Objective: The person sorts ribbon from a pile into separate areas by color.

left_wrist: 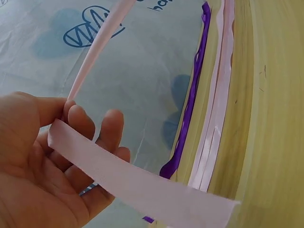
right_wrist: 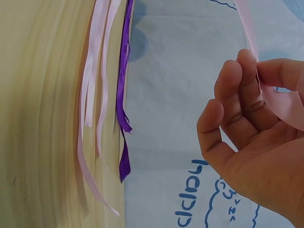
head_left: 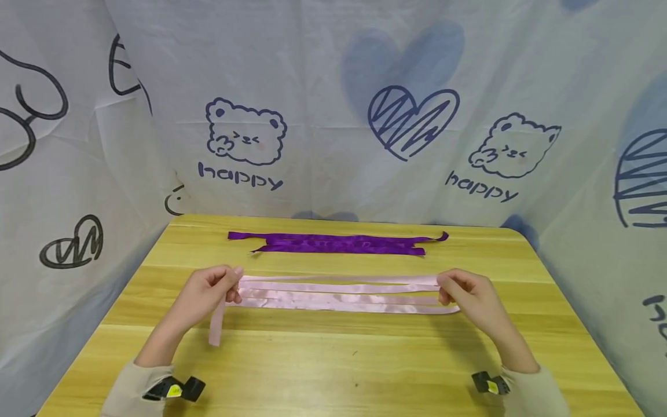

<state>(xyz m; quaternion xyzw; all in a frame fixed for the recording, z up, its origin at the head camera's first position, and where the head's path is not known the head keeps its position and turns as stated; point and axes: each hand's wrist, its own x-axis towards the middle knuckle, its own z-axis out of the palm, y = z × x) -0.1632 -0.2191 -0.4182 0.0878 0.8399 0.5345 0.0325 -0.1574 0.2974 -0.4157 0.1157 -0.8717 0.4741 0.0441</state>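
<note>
A pink satin ribbon (head_left: 339, 278) is stretched between both hands above the table. The left hand (head_left: 213, 292) pinches it between thumb and index finger, and a loose tail (left_wrist: 142, 185) hangs down past the palm. At the other side the right hand (head_left: 466, 295) pinches the ribbon between thumb and forefinger, with a short end (right_wrist: 285, 107) lying across its palm. Below the stretched piece, several more pink ribbons (head_left: 333, 301) lie side by side on the table, running left to right. One of their ends curves out under the right hand.
Behind the pink ribbons, a group of purple ribbons (head_left: 344, 244) lies along the far part of the wooden table (head_left: 292, 359). A pale cloth (head_left: 323, 174) printed with hearts and bears hangs behind and at both sides. Each wrist wears a strapped black device (head_left: 174, 389).
</note>
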